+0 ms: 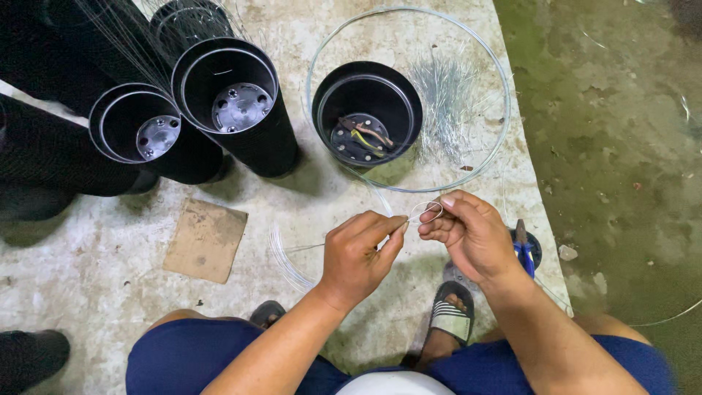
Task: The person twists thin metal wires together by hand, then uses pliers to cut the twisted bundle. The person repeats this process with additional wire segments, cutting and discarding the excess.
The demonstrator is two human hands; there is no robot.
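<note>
- Both hands are up over the concrete, meeting in the middle; the left hand (358, 252) has thumb and forefinger pinched shut on a thin clear wire (425, 212); the right hand (468, 234) is curled closed on the same strand, just beside the left fingertips.
- Between the two sets of fingertips the wire bends into a small loop; the rest of it trails away below the left hand in loose pale coils (287, 260) on the floor.
- By my reading the step in hand is forming or twisting that little loop; the next move would call for a steady pinch on one side and a careful turn on the other, or the springy strand slips free.
- Just beyond the fingers sits a black pot (365, 110) with coloured leads inside it, ringed by a big clear hoop (504, 110); a bundle of fine strands (446, 95) lies beside it.
- Farther off to the left stand more black tubes (234, 102); a cardboard scrap (206, 240) lies near the left wrist.
- Blue-handled pliers (523, 249) rest just behind the right wrist; a sandalled foot (453, 311) shows below.
</note>
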